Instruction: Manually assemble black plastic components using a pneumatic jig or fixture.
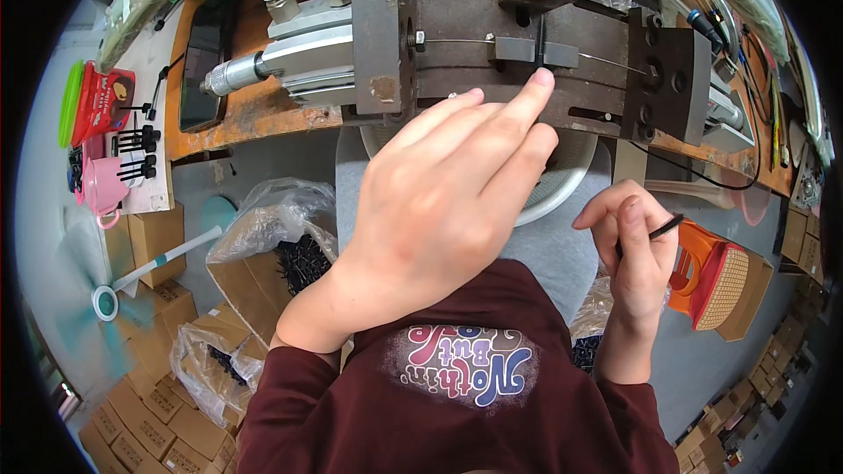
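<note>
Right hand (634,246) at 4 o'clock, fingers clamped on thin black rod (665,227); left hand (439,202) fingers apart, index tip at 12 touching metal jig (527,44) btwn its blocks — risk: fingertip pinched if cylinder (299,53) fires

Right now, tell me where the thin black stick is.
In the head view, the thin black stick is pinched in the right hand, low right of the metal fixture, beside the orange stool.

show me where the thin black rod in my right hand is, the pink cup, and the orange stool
thin black rod (666,228), head view, on the free end sticking out past the fingers.
pink cup (98,186), head view, on its side wall.
orange stool (702,256), head view, on its orange frame.
</note>
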A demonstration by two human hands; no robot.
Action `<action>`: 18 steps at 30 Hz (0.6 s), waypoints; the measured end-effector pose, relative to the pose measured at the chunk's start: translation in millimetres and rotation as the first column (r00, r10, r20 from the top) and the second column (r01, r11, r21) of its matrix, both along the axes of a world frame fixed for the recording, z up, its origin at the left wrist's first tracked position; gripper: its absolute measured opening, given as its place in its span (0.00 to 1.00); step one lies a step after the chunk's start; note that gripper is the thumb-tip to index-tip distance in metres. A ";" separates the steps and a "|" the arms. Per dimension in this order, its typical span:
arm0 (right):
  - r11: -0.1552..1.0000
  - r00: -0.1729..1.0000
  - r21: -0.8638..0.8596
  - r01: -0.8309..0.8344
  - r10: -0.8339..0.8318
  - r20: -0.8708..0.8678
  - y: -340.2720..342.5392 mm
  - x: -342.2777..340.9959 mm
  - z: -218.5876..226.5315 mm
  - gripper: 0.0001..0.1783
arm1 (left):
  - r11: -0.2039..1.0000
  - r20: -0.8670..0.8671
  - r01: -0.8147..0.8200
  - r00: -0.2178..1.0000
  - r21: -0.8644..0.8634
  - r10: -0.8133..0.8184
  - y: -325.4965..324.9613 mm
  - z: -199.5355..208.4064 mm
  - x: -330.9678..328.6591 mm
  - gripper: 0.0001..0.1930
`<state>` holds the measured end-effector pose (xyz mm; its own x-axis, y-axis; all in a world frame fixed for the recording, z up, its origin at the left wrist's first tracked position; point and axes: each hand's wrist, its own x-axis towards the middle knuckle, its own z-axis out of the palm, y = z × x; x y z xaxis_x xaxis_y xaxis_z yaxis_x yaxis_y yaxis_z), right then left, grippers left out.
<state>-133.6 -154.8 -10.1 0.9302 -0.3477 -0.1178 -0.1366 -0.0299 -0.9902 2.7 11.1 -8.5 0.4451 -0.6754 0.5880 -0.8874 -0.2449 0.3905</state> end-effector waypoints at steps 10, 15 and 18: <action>0.693 0.931 -0.717 0.077 -0.307 -0.197 -28.4 1.5 -123.1 0.12 | 0.975 -0.023 -0.126 0.991 0.182 0.132 -6.8 9.1 -1.3 0.11; 0.507 0.931 -0.849 -0.146 -0.220 -0.292 -26.4 11.3 -183.0 0.19 | 0.976 -0.010 -0.110 0.993 0.188 0.113 -4.3 8.6 2.0 0.13; 0.420 0.917 -0.878 -0.229 -0.210 -0.339 -28.8 16.6 -217.3 0.20 | 0.997 -0.123 -0.061 0.990 0.045 0.066 -1.1 10.3 -0.5 0.19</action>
<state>-117.0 -183.5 -227.4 0.8938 -0.4456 -0.0499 -0.4423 -0.8579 -0.2615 2.2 10.0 1.8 0.5558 -0.6660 0.4976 -0.8147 -0.3172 0.4854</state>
